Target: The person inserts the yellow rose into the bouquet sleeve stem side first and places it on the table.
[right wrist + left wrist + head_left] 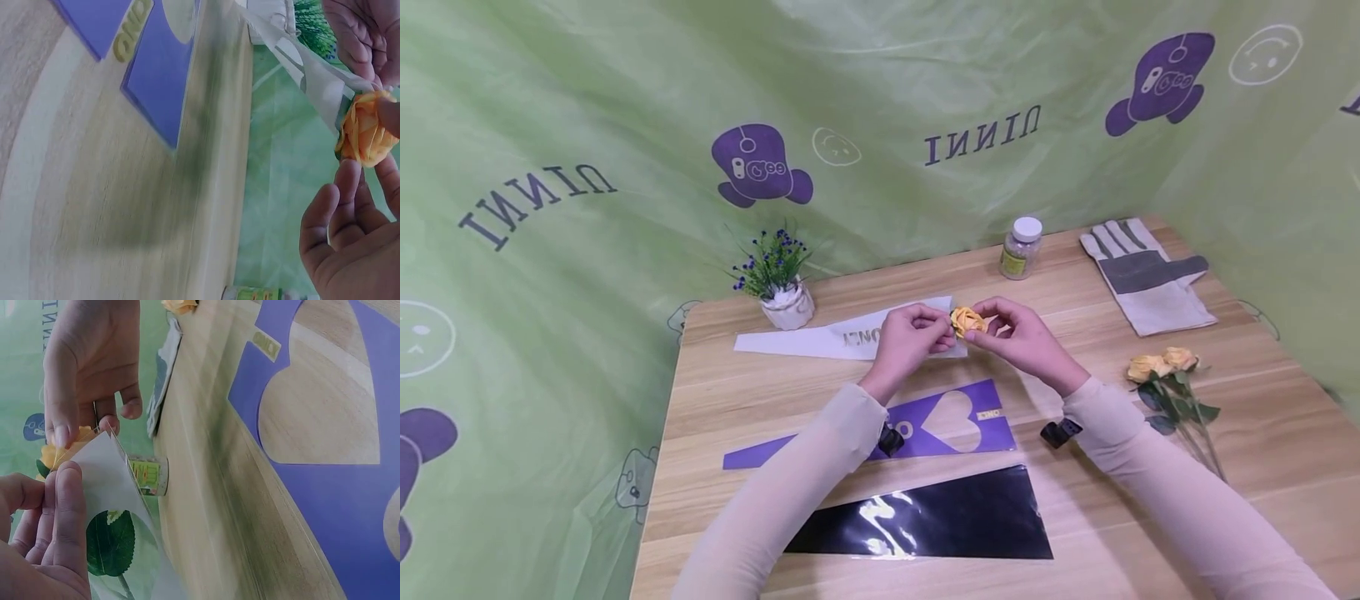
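A yellow-orange rose (pixel 967 322) sits at the wide mouth of a white flower sleeve (pixel 805 337). Its green leaf (pixel 111 544) and part of the stem show through the sleeve's cut-out window in the left wrist view. My left hand (pixel 904 340) pinches the sleeve's edge beside the bloom. With thumb and fingertips on opposite sides, my right hand (pixel 1026 337) holds the rose's head (pixel 369 128). Below the hands lies a purple sleeve (pixel 996 429) with a heart-shaped window. Nearer to me is a glossy black sleeve (pixel 962 517).
Two more roses (pixel 1161 364) with leafy stems lie at the right. Behind them are work gloves (pixel 1150 275). A white-capped jar (pixel 1021 250) and a potted plant with blue flowers (pixel 786 304) stand along the table's back edge, before a green curtain (pixel 887 67).
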Available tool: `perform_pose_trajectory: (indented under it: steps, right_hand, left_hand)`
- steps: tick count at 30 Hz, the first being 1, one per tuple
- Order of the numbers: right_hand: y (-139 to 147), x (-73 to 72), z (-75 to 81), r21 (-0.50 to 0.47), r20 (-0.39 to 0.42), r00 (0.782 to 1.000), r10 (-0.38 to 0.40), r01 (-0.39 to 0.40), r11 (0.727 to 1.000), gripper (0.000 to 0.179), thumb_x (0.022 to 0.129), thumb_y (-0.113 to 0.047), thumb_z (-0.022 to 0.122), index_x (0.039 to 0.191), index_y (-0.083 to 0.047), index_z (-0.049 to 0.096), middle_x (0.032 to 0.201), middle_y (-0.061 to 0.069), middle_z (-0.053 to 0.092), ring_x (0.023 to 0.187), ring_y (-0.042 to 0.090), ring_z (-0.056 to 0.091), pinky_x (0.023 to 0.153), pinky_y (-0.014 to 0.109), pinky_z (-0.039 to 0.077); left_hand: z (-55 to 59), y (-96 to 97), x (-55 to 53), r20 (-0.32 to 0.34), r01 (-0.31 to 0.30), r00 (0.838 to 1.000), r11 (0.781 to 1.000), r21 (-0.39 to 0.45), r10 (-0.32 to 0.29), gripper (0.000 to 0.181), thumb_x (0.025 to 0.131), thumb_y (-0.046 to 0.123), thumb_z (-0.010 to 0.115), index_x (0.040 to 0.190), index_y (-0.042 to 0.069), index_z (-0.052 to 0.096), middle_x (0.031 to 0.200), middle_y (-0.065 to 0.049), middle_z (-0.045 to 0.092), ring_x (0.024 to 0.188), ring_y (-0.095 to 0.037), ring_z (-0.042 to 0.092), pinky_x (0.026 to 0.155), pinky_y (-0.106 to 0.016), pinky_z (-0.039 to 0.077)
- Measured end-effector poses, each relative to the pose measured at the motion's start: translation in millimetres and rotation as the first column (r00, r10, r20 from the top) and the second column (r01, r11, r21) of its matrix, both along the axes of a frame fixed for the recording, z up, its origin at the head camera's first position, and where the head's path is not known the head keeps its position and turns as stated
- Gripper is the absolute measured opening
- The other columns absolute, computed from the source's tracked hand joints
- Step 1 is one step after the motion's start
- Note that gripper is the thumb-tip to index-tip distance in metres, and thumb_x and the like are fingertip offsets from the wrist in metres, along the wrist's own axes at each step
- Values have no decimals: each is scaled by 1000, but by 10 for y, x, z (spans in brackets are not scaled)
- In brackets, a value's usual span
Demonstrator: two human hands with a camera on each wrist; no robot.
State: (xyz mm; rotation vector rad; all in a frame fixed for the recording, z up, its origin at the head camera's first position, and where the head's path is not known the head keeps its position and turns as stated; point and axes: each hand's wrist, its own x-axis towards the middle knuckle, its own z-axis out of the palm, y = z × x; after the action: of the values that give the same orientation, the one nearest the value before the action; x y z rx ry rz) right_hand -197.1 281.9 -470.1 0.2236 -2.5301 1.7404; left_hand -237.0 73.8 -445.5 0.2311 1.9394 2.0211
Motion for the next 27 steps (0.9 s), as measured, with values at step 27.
perform_pose_trajectory:
  steps: [27]
  right_hand:
    - [-164, 20, -6, 141, -166, 983, -80, 104, 985, 36, 91, -7, 76, 126, -2, 70, 109, 10, 62, 77, 19, 52, 64, 24, 49]
  left_hand:
    - [6, 19, 11, -4, -13, 1000, 998, 65, 13, 5, 93, -3, 70, 98, -5, 72, 83, -18, 73, 72, -24, 73, 70, -35, 62]
